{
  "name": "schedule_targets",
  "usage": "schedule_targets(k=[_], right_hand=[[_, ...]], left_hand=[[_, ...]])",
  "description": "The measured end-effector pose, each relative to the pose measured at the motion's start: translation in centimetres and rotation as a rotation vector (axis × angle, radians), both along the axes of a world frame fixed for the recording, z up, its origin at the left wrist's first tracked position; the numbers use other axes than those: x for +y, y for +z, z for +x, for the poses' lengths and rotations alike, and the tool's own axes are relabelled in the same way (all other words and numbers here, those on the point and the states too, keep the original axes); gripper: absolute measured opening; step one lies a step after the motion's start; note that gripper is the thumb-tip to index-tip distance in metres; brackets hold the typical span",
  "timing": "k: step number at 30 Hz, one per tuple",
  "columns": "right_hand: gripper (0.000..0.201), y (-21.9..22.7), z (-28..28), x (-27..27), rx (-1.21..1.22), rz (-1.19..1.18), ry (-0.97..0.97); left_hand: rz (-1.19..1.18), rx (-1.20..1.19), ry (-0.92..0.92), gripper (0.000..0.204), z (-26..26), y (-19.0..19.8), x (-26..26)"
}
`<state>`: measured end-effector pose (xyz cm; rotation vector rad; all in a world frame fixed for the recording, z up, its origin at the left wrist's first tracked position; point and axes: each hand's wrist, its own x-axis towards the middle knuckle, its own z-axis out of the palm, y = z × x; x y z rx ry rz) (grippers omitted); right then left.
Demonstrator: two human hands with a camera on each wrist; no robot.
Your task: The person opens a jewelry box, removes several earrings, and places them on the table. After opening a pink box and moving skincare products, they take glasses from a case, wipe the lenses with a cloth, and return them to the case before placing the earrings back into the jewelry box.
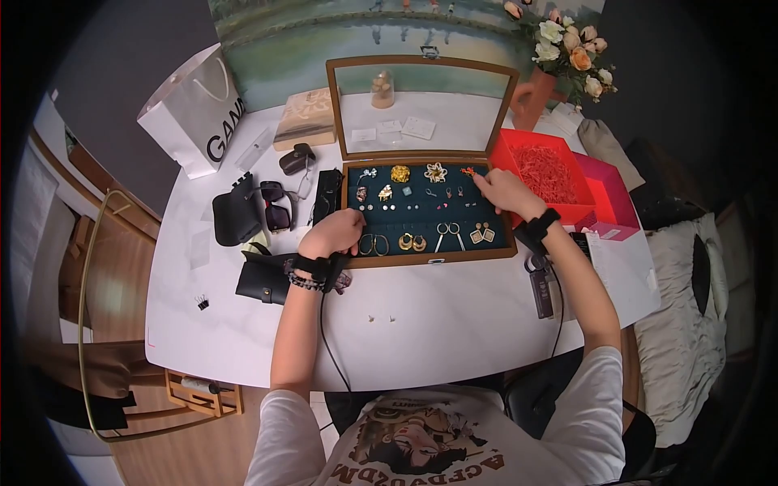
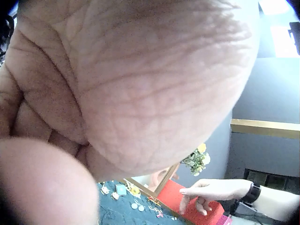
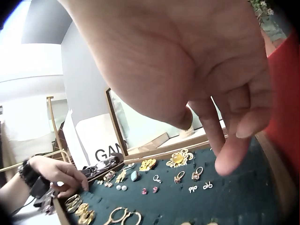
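a white table point(image 1: 454, 340) bears a wooden jewellery case point(image 1: 389, 262), its framed lid point(image 1: 335, 105) raised. a red box point(image 1: 559, 213) stands just beside the case's right side. the right hand point(image 1: 509, 194) is over the case's upper right corner, fingers loosely bent and apart. the left hand point(image 1: 331, 232) is at the left rim, fingers bent; whether they clamp anything cannot be told. an orange ornament point(image 1: 468, 171) lies in the case's top row, just beside the right fingertips. two small studs point(image 1: 371, 318) lie on the table.
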<state>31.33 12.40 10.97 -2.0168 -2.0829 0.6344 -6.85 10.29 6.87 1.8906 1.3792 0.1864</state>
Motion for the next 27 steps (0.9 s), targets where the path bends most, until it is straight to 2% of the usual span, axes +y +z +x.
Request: schedule_targets(k=[1,2,4,7,11,14,20,22,27], right_hand=[[0.048,0.0,-0.4,0.3,-0.025,0.086,-0.004],[0.048,-0.6,0.0,1.1,-0.024,0.087,-0.006],[0.035,-2.1,0.6,3.0,-0.163,0.165,0.056],[0.029,-2.7,0.6,4.4,-0.217,0.066,0.007],[0.028,-2.9,0.4,5.2,-0.267,0.071,-0.019],[0.027,-2.9,0.6,5.9,-0.289,-0.028,-0.009],[0.027,-3.6,0.9,7.1,-0.151,-0.151,-0.095],[0.029,-3.8,1.0,7.4,-0.003,-0.17,-0.132],[0.026,-5.1,1.6,8.2,0.118,-0.197,-0.133]], left_hand=[[-0.006,-0.002,0.002,0.032,0.0,0.0,0.0],[-0.005,-0.001,-0.001,0.032,0.1,0.0,0.1],[-0.006,0.002,0.001,0.032,0.0,-0.2,0.2],[-0.031,0.006,-0.016,0.034,-0.1,0.2,0.0],[-0.031,0.009,-0.01,0.034,-0.1,0.1,0.0],[-0.027,0.02,-0.009,0.034,0.0,0.1,0.1],[-0.012,-0.011,0.009,0.031,-0.1,-0.1,0.0],[-0.008,-0.006,0.008,0.031,0.0,-0.1,0.0],[-0.016,0.01,0.0,0.033,-0.1,-0.2,0.1]])
